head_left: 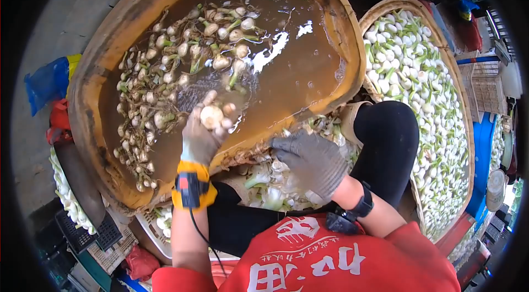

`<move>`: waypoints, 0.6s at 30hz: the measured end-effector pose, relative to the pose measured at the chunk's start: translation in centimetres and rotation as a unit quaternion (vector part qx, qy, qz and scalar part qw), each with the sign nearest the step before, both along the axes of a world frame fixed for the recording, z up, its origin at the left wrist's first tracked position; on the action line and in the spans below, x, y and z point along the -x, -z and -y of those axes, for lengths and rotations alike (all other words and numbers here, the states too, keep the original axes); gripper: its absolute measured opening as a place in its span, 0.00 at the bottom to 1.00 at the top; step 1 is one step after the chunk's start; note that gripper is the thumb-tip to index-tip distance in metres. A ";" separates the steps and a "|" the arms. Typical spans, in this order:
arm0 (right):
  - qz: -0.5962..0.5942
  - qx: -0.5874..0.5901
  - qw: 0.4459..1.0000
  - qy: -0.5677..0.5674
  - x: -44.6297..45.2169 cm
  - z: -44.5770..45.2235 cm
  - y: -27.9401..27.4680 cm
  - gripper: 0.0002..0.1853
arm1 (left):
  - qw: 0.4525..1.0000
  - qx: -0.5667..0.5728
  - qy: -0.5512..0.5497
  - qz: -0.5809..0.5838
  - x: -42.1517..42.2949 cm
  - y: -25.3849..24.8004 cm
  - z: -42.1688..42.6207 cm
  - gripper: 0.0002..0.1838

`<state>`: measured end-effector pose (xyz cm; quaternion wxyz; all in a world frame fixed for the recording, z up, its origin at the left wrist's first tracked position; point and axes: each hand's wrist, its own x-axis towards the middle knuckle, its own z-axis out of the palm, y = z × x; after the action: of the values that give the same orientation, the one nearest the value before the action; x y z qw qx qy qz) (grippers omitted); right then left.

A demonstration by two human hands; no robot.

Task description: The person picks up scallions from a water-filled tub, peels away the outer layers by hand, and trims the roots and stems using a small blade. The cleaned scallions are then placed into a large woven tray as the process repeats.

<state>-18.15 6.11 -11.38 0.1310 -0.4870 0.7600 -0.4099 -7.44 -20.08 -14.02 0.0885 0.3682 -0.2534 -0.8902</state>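
Note:
My left hand [204, 132], in a wet grey glove, reaches over the near side of a large tub [88, 93] of brown water. Its fingers are closed around a garlic bulb [211, 117] whose pale round face points up. More small bulbs show beside it, partly blurred. Floating to the left and beyond are many garlic bulbs [160, 71] with roots and stems. My right hand [311, 162], also gloved, is above the trimmings between my legs. Its fingers are bent close together near the tub's rim; whatever they may hold is hidden.
At the right stands a long tub [457, 99] filled with white, green-stemmed garlic [410, 93]. Loose peelings and stems [270, 182] lie between my knees. A white basket [149, 226] is by my left leg. Blue bag [47, 85] and dark crate [82, 231] sit at the left.

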 end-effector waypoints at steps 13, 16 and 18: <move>-0.160 0.020 0.984 -0.083 -1.8 -2.0 -7.3 0.12 | 0.995 0.029 -0.079 -0.045 -3.9 -10.1 -17.6 0.17; -0.075 -0.018 0.997 -0.005 -3.6 -2.4 -8.0 0.08 | 0.996 0.059 -0.029 -0.054 -5.2 -10.5 -17.9 0.19; -0.049 -0.040 0.998 -0.031 -3.5 -2.7 -8.8 0.07 | 0.995 0.084 -0.052 0.024 -3.6 -13.9 -19.9 0.24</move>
<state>-14.65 8.83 -2.55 0.1254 -0.5242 0.7657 -0.3509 -3.81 -0.20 -0.13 0.1596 0.3933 -0.3094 -0.8510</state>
